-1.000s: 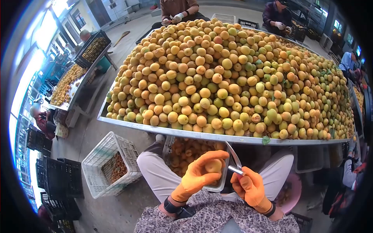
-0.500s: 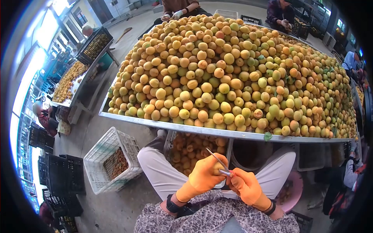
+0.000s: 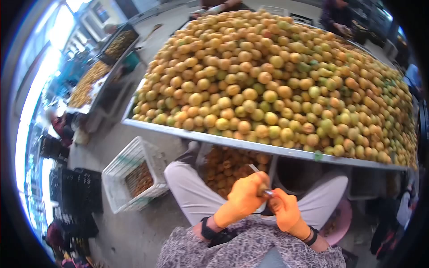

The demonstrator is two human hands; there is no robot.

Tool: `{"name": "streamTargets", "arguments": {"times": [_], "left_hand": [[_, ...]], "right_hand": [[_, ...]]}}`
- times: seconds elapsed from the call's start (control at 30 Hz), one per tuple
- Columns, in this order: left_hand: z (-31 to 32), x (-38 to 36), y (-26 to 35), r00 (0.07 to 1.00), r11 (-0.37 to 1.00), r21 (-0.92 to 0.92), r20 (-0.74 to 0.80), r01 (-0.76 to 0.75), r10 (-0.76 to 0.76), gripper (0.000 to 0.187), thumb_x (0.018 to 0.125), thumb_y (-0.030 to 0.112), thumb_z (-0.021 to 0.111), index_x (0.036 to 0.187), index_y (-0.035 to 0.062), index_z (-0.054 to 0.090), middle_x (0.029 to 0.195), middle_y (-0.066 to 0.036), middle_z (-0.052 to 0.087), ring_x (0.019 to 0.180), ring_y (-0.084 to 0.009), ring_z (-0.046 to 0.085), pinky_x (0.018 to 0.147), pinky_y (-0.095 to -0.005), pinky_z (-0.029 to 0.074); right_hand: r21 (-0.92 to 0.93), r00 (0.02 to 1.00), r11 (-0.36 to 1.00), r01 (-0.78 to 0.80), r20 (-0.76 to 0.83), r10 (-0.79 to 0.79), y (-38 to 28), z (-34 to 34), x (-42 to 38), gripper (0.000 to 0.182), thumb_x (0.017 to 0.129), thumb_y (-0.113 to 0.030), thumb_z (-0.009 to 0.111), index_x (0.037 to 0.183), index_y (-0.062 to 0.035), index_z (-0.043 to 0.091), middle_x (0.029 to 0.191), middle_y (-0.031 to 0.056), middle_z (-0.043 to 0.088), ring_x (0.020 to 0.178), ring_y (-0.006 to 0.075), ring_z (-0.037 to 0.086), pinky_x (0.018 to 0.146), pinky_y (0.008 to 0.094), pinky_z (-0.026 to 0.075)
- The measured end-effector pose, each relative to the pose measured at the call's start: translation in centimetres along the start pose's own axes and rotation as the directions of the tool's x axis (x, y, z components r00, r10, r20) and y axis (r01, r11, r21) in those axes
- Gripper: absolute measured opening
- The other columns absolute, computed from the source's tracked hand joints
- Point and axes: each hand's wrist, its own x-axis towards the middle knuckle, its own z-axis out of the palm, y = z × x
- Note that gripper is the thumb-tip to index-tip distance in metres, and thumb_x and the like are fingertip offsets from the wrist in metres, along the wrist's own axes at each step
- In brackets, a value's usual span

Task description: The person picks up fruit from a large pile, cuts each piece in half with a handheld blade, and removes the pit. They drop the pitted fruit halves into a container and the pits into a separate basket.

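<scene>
Both my hands wear orange gloves and meet in front of my lap, below the table's edge. My left hand [image 3: 245, 196] is closed around a small yellowish fruit that looks like an apricot [image 3: 262, 191], mostly hidden by the fingers. A slim metal tool, perhaps a knife [image 3: 254, 168], sticks up past the left fingers; more metal shows between the hands. My right hand [image 3: 287, 211] is closed at the tool's near end, its fingers close against the left hand. Blur hides the exact grip.
A metal-edged table [image 3: 214, 140] bears a large heap of apricots [image 3: 250, 85]. Below it stands a crate of fruit pieces [image 3: 230, 167]. A white crate [image 3: 117, 190] is at left, black crates [image 3: 76, 190] beyond it, a pink basin [image 3: 343, 221] at right. Other people sit around.
The view has shifted, so the table and crates appear farther right. My hands remain together; the tool now shows less of its length above the left hand.
</scene>
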Motion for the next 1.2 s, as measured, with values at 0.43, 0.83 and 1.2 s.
{"name": "streamTargets", "arguments": {"times": [0.43, 0.83, 1.2], "left_hand": [[0.2, 0.6, -2.3, 0.96, 0.932, 0.277, -0.09, -0.232, 0.266, 0.02, 0.076, 0.009, 0.062, 0.092, 0.0051, 0.052, 0.088, -0.016, 0.058, 0.083, -0.0385, 0.06, 0.068, -0.0468, 0.05], [-0.9, 0.7, -1.1, 0.98, 0.975, -0.172, -0.169, -0.138, 0.108, 0.026, 0.076, 0.0, 0.071, 0.097, 0.006, 0.056, 0.082, -0.006, 0.062, 0.07, -0.0206, 0.06, 0.065, -0.0306, 0.049], [-1.6, 0.7, -2.1, 0.981, -0.018, -0.984, 0.173, 0.175, 0.086, 0.05, 0.094, 0.037, 0.06, 0.132, 0.0077, 0.045, 0.118, -0.015, 0.058, 0.109, -0.0266, 0.057, 0.099, -0.0443, 0.044]], "right_hand": [[0.648, 0.839, 0.535, -0.541, 0.375, 0.394, 3.2, 0.2, 1.4, 0.049, 0.096, -0.053, 0.05, 0.069, -0.0133, 0.042, 0.053, -0.0068, 0.03, 0.039, 0.0046, 0.027, 0.035, 0.021, 0.017], [0.697, 0.895, 0.588, -0.411, 0.431, 0.114, -0.1, -3.8, -0.7, 0.061, 0.087, -0.064, 0.055, 0.07, -0.0061, 0.047, 0.052, -0.0024, 0.036, 0.043, 0.0063, 0.028, 0.041, 0.0236, 0.02], [0.449, 0.956, 0.851, -0.271, 0.231, 0.182, -1.5, -2.0, -1.2, 0.046, 0.098, -0.05, 0.05, 0.088, -0.0053, 0.054, 0.061, -0.0056, 0.041, 0.052, 0.0032, 0.033, 0.047, 0.0212, 0.025]]}}
